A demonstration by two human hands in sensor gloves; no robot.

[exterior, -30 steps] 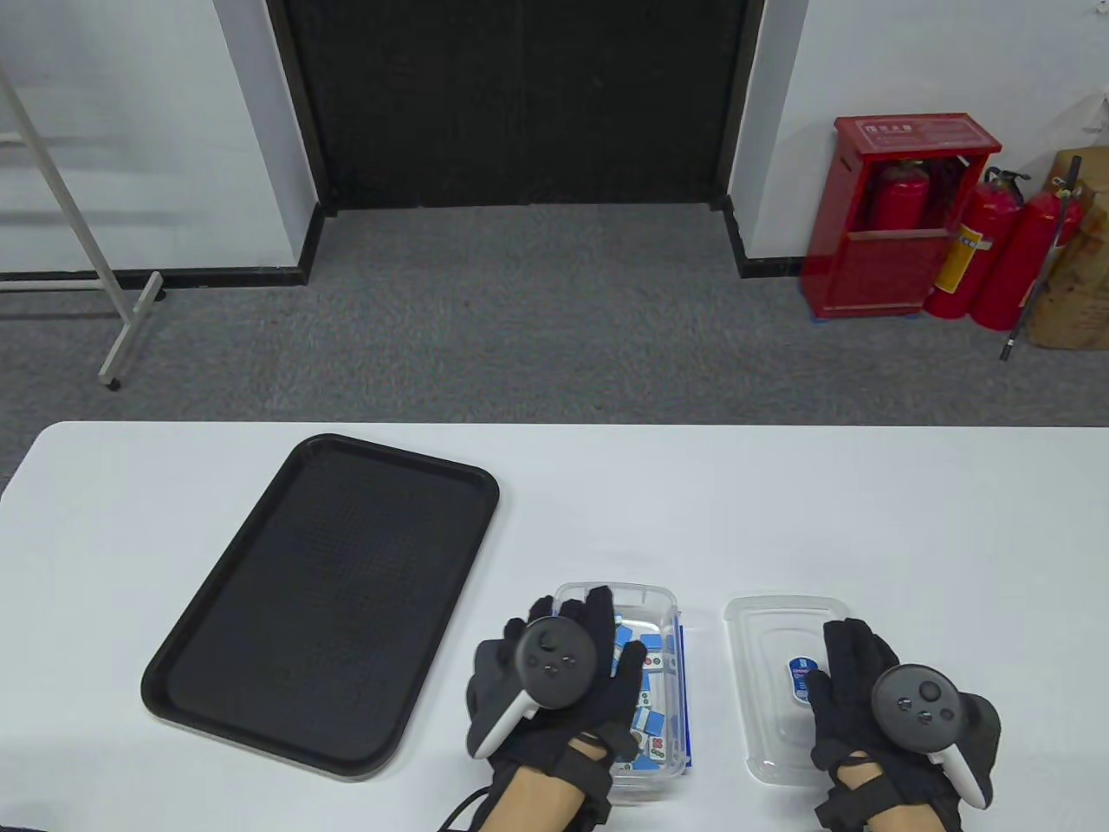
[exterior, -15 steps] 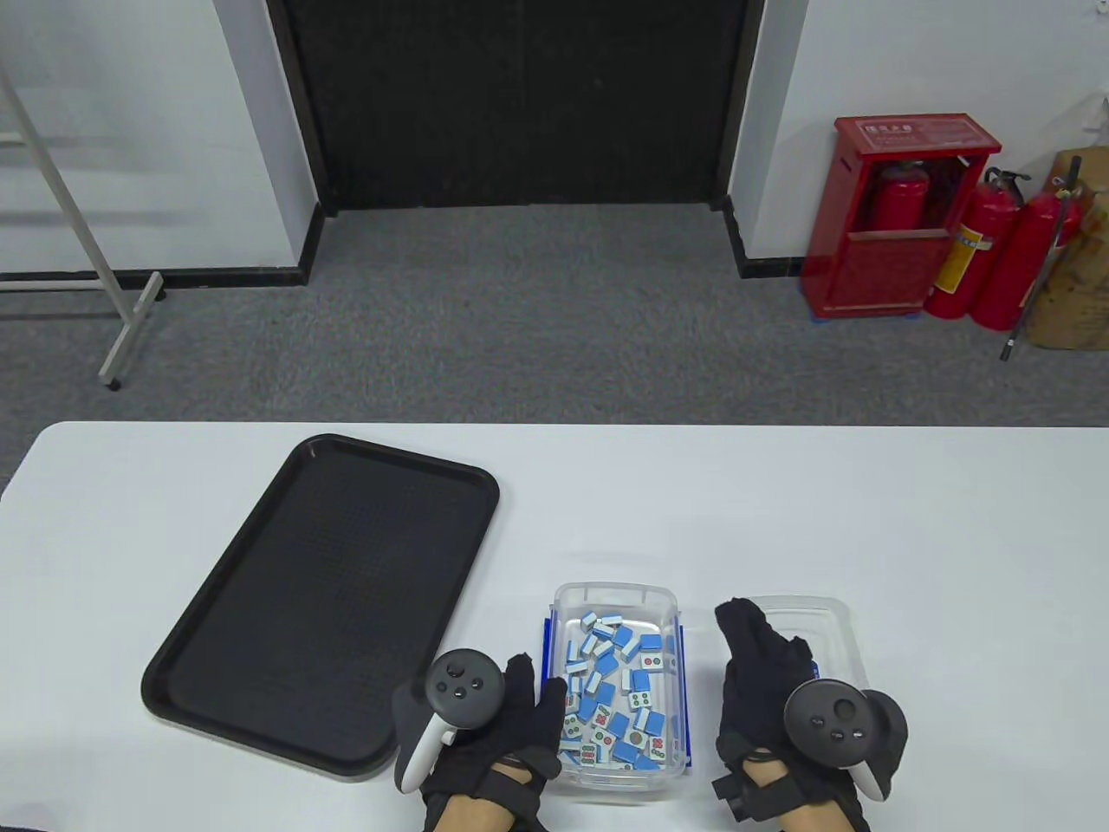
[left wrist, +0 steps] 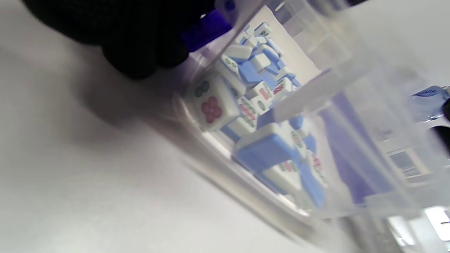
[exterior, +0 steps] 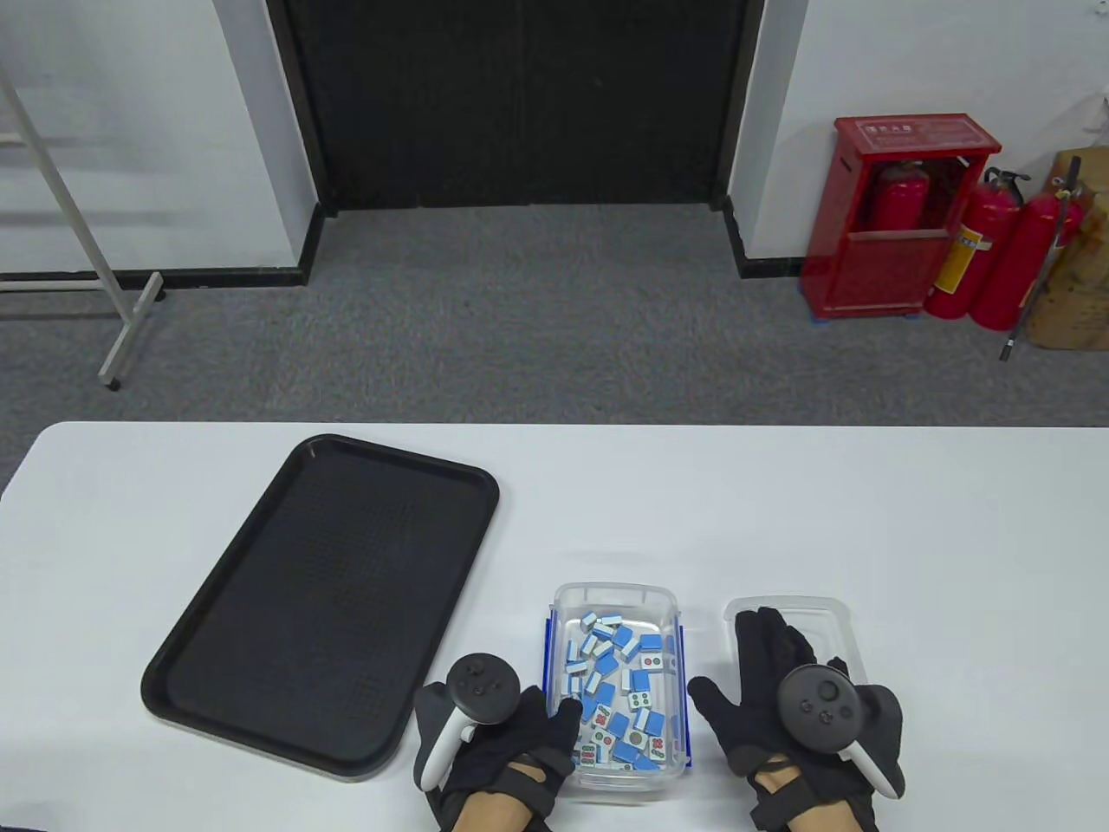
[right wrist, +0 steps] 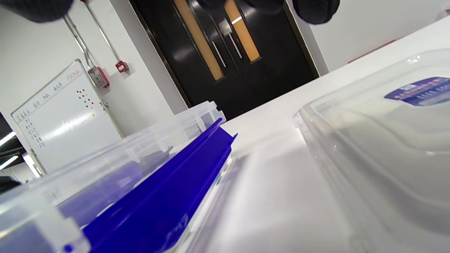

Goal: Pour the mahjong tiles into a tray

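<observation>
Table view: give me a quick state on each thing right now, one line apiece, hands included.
Clear box: lid off, upright on the table, not yet lifted.
Mahjong tiles: loose heap inside the box, none poured.
Lid: lying flat, right of the box.
Black tray: flat on the table, holds nothing.
Left hand: fingers on the box's near-left corner.
Right hand: spread open over the lid, not touching the box.
</observation>
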